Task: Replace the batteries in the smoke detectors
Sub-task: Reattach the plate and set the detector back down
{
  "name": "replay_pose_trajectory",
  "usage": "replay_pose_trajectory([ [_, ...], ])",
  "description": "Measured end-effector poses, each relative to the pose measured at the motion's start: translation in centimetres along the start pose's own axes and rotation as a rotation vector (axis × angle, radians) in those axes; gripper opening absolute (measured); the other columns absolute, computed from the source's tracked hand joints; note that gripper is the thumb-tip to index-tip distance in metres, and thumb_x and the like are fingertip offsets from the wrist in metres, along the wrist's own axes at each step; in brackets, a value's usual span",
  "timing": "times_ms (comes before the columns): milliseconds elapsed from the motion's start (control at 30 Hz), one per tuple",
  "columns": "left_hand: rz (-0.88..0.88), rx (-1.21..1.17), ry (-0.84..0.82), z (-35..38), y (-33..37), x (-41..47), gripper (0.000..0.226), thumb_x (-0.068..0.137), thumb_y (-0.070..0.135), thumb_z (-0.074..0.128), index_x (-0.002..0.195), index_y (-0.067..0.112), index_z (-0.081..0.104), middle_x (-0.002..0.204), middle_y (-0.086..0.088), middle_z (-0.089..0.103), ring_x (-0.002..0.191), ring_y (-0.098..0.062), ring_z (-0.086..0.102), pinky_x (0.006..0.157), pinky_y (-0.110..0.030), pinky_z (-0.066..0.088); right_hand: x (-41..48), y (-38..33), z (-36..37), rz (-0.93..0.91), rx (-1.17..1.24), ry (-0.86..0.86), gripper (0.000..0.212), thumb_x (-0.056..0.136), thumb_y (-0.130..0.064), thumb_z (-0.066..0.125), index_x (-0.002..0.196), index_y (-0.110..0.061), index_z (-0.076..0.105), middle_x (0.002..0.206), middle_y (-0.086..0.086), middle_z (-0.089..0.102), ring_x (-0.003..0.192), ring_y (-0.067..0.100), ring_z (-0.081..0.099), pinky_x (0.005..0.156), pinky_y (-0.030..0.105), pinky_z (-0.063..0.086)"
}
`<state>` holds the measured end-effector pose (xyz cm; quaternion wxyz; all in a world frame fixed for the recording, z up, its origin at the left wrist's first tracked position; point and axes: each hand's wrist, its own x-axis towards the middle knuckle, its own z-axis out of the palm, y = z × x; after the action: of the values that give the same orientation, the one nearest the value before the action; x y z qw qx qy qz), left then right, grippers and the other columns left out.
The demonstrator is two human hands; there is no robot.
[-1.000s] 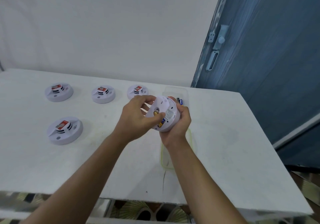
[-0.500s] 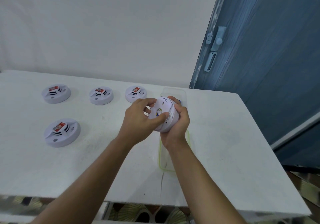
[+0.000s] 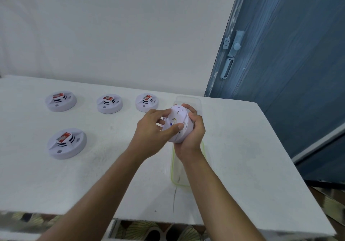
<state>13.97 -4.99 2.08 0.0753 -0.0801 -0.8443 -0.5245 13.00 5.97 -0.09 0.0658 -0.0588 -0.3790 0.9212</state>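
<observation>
You have five smoke detectors in view. Four sit on the white tabletop [image 3: 242,147]. Three form a row along the far side: the far-left detector [image 3: 61,101], the middle detector [image 3: 109,103] and the right-end detector [image 3: 147,102]. The near detector [image 3: 66,143] lies alone, closer to you on the left. Each of the four has its raised centre up and carries a red-and-white label on top.

The fifth detector [image 3: 179,127] is off the tabletop, held between your two hands and tilted on edge, with its flat back turned towards your left hand [image 3: 151,134]. Your right hand [image 3: 194,134] cups it from the right and below, with the fingers [image 3: 190,108] curled over the far rim. Your left hand grips the flat round back. The thumb presses on the face near a small coloured mark, and the fingers hook over its upper left edge. Both bare forearms reach in from the near edge.

One clear container [image 3: 174,175] with a pale green rim lies on the tabletop directly under your hands, running away from you. Your hands and the detector hide most of its inside, so I cannot tell what it holds. One blue door [image 3: 289,72] with a latch stands to the right.
</observation>
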Motion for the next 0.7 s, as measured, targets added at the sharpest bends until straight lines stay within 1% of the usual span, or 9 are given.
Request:
replay_pose_trajectory([
  [100,0.024,0.009,-0.025,0.0,-0.3,0.1,0.056,0.079,0.043,0.075,0.129,0.025,0.058,0.119,0.01,0.056,0.097,-0.001,0.056,0.071,-0.008,0.045,0.0,-0.2,0.1,0.006,0.005,0.001,0.046,0.076,-0.032,0.05,0.116,-0.011,0.057,0.099,0.012,0.065,0.084,0.027,0.066,0.071,0.036,0.056],
  [167,0.058,0.011,-0.03,0.0,-0.4,0.1,0.057,0.079,0.041,0.075,0.13,0.024,0.056,0.121,0.009,0.054,0.098,0.002,0.054,0.072,-0.004,0.044,0.0,-0.3,0.2,0.024,0.02,0.001,0.045,0.076,-0.033,0.05,0.115,-0.012,0.058,0.099,0.011,0.065,0.086,0.027,0.065,0.072,0.036,0.055],
  [233,0.107,0.031,-0.046,-0.1,-0.5,0.1,0.058,0.081,0.038,0.075,0.133,0.022,0.055,0.124,0.008,0.052,0.1,0.0,0.052,0.076,-0.002,0.041,0.0,-0.4,0.1,0.059,0.038,0.005,0.041,0.082,-0.033,0.048,0.116,-0.014,0.059,0.101,0.01,0.065,0.088,0.027,0.064,0.072,0.035,0.054],
  [300,0.139,0.084,-0.074,-0.3,-0.5,0.1,0.06,0.083,0.037,0.073,0.137,0.022,0.051,0.126,0.007,0.049,0.103,-0.004,0.049,0.079,-0.003,0.039,0.1,-0.5,-0.1,0.095,0.058,0.009,0.035,0.091,-0.031,0.042,0.117,-0.016,0.06,0.102,0.01,0.065,0.088,0.026,0.064,0.068,0.032,0.055],
  [400,0.14,0.14,-0.118,-0.4,-0.4,0.3,0.064,0.084,0.04,0.071,0.14,0.022,0.046,0.125,0.01,0.044,0.106,-0.008,0.045,0.078,-0.003,0.037,0.2,-0.8,-0.3,0.147,0.067,0.011,0.035,0.092,-0.032,0.04,0.117,-0.017,0.061,0.1,0.009,0.066,0.087,0.026,0.065,0.065,0.031,0.054],
  [467,0.138,0.147,-0.153,-0.4,-0.3,0.4,0.065,0.084,0.041,0.07,0.141,0.022,0.044,0.123,0.011,0.04,0.104,-0.007,0.043,0.079,-0.006,0.037,0.2,-1.0,-0.3,0.176,0.069,0.013,0.034,0.091,-0.032,0.041,0.115,-0.018,0.061,0.096,0.008,0.068,0.084,0.026,0.065,0.063,0.03,0.053],
  [567,0.14,0.146,-0.188,-0.3,-0.3,0.4,0.066,0.085,0.041,0.07,0.141,0.021,0.043,0.125,0.009,0.04,0.105,-0.008,0.043,0.086,-0.013,0.038,0.4,-1.2,-0.5,0.206,0.065,0.027,0.03,0.09,-0.03,0.042,0.109,-0.019,0.062,0.089,0.006,0.069,0.078,0.025,0.066,0.061,0.029,0.052],
  [633,0.142,0.166,-0.207,-0.3,-0.4,0.5,0.065,0.085,0.042,0.07,0.141,0.022,0.042,0.124,0.01,0.038,0.106,-0.008,0.042,0.09,-0.017,0.04,0.5,-1.3,-0.7,0.215,0.057,0.026,0.027,0.089,-0.031,0.043,0.101,-0.02,0.064,0.087,0.005,0.069,0.076,0.025,0.065,0.061,0.028,0.051],
  [700,0.148,0.168,-0.226,-0.2,-0.6,0.4,0.065,0.085,0.042,0.07,0.14,0.023,0.041,0.123,0.009,0.037,0.106,-0.008,0.042,0.09,-0.017,0.04,0.4,-1.3,-0.9,0.228,0.041,0.018,0.024,0.085,-0.033,0.046,0.092,-0.021,0.066,0.086,0.004,0.068,0.076,0.024,0.064,0.062,0.028,0.048],
])
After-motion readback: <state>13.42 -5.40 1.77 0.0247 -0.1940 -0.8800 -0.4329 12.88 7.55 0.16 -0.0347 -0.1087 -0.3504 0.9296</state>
